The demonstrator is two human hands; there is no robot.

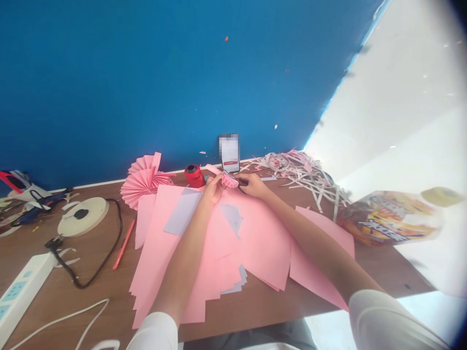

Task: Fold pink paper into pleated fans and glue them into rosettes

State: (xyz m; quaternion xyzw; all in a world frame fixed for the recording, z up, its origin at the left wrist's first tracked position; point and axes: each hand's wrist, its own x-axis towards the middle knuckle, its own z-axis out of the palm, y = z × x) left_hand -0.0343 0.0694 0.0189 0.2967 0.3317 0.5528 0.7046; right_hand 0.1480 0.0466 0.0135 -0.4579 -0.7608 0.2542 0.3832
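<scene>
My left hand [214, 188] pinches a small pleated piece of pink paper [229, 182] above the middle of the table. My right hand [252, 185] is closed around the dark handles of a pair of scissors [228, 173], whose blades lie against the folded paper. Whether the blades are apart is too small to tell. Under both forearms spread large pink paper sheets [262, 238], with grey-purple paper pieces [182, 214] among them. Pink pleated paper fans [140, 182] rest to the left of my left hand.
A phone [229, 154] leans against the blue wall behind my hands, beside a red roll-shaped object [194, 176]. Paper strips [310, 170] pile up at the right. Leftward lie a red pen [124, 244], a white disc-shaped device [83, 217] and a power strip [27, 291].
</scene>
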